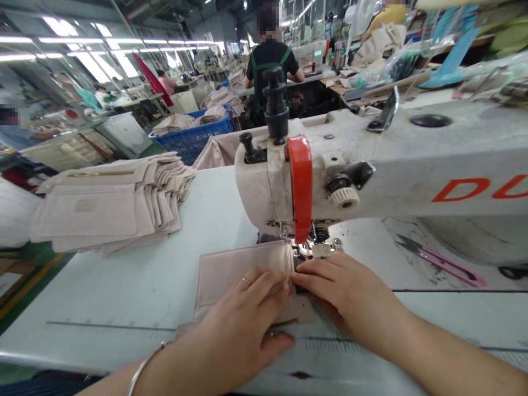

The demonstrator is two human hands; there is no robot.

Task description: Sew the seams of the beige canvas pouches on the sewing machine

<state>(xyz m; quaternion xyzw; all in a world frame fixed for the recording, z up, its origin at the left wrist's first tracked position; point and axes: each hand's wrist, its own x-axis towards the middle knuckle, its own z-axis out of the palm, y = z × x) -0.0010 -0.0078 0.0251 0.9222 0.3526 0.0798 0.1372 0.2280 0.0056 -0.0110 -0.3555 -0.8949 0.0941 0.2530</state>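
Note:
A beige fabric piece [231, 267] lies flat on the pale sewing table, its right edge at the presser foot [305, 250] of a white sewing machine [391, 165]. My left hand [251, 313], with a ring and a bangle, rests on the fabric with fingers stretched and the thumb apart. My right hand [342, 291] lies at the fabric's right edge just in front of the foot, fingers extended and pointing left. A zipper strip [284, 323] shows partly below my left fingers. The needle is hidden behind the orange guard [301, 187].
A stack of beige sewn pieces [111, 203] sits at the table's left. Pink-handled thread snips [441, 258] lie right of the needle area. Printed ruler marks [111, 325] run along the front. Beyond are a blue basket [198, 132] and a co-worker [270, 66] seen from behind.

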